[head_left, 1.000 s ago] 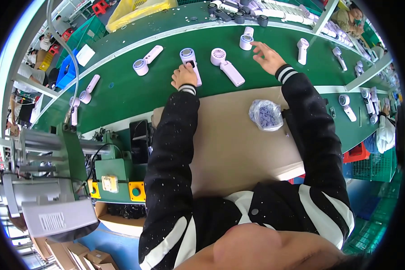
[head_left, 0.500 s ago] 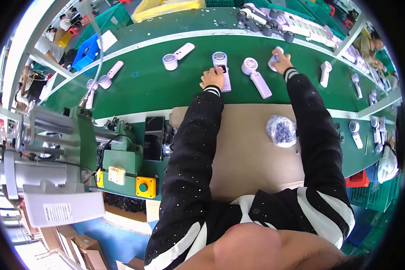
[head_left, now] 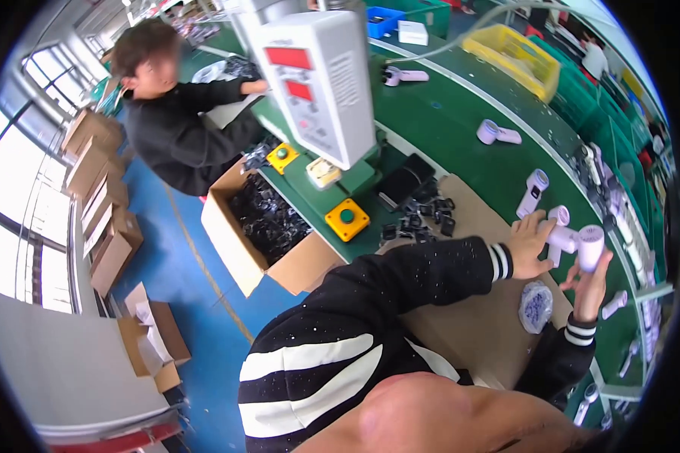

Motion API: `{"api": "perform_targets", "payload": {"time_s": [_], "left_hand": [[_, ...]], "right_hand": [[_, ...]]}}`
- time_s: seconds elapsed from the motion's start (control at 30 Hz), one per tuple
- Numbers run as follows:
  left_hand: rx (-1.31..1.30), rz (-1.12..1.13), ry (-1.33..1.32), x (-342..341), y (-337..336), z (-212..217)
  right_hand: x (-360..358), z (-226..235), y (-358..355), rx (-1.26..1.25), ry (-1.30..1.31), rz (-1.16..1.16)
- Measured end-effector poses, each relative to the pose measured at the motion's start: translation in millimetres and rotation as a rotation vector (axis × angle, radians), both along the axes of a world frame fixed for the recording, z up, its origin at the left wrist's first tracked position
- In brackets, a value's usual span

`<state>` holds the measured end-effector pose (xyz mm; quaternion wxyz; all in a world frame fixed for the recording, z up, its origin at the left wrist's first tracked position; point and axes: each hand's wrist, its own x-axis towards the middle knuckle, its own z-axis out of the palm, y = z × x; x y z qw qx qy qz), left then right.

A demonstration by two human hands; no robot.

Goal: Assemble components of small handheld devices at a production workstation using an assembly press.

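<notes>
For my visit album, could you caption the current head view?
Left hand and right hand at a pale purple handheld fan, a bag of small purple pieces nearby.

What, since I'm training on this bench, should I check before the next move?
1. Held fan supported: ok; the right hand is at its head.
2. Left hand gripping the handle: cannot tell; its fingers reach that end, but the contact is unclear.
3. Space around the held fan free: not ok; a second fan overlaps it in view.
4. Left sleeve off the black parts: cannot tell; they appear very close.
5. Green button untouched: ok; no hand is on it.
6. Co-worker's hand away from these hands: ok; well apart.
</notes>
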<state>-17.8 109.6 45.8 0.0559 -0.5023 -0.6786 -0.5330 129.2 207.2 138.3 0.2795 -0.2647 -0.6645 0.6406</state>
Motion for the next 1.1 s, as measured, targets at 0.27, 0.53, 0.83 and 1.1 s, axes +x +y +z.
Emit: {"api": "perform_targets", "payload": {"time_s": [0.27,0.53,0.83,1.1], "left_hand": [[-0.384,-0.273,-0.374,2,-94,-20],[-0.420,0.052,-0.012,23,-109,-89],[-0.216,0.207,0.087,0,-120,-68],[-0.633,0.297,0.478,-133,-142,-63]], "right_hand": [[8,-58,-21,0.212,-0.008,0.033],[51,-164,35,0.984,-0.626,-0.074],[51,-182,27,1.325,-0.781,-0.172],[49,-168,20,1.077,-0.829,-0.111]]}}
